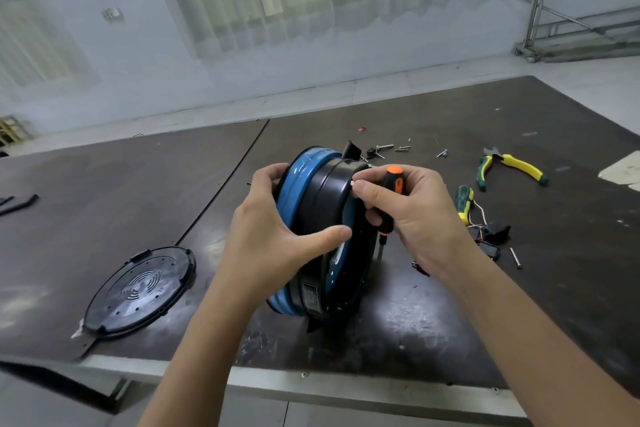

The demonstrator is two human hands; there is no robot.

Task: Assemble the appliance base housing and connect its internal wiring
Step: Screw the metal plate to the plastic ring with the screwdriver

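Right hand (pixel 412 215): clenched round a screwdriver (pixel 394 184) with a black and orange handle, held upright with the orange cap on top and the shaft pointing down toward the table. The forefinger and thumb tips reach past the handle to the black rim of the housing, at a small white item too small to identify.

Left hand (pixel 273 229): grasps the housing (pixel 323 204), fingers curled over the far blue wall, thumb pressed across the near black section.

Housing: round, blue and black, stood on its edge on the table (pixel 519 288) between the two hands, at the centre of the view. Its open side faces right, and a label shows low on its black band.

Base plate (pixel 138 291): round, black, perforated, lying flat near the table's front left edge, well apart from the housing.

Pliers (pixel 509 166): yellow and green handles, lying far right.

Second driver (pixel 464 201): green and yellow handle, lying just right of the right hand.

Small black parts (pixel 495 232): with thin wires, beside that handle.

Loose screws (pixel 398 148): scattered behind the housing.

Long screw (pixel 516 257): lying alone, near the black parts.

Black strips (pixel 19 203): at the far left edge.
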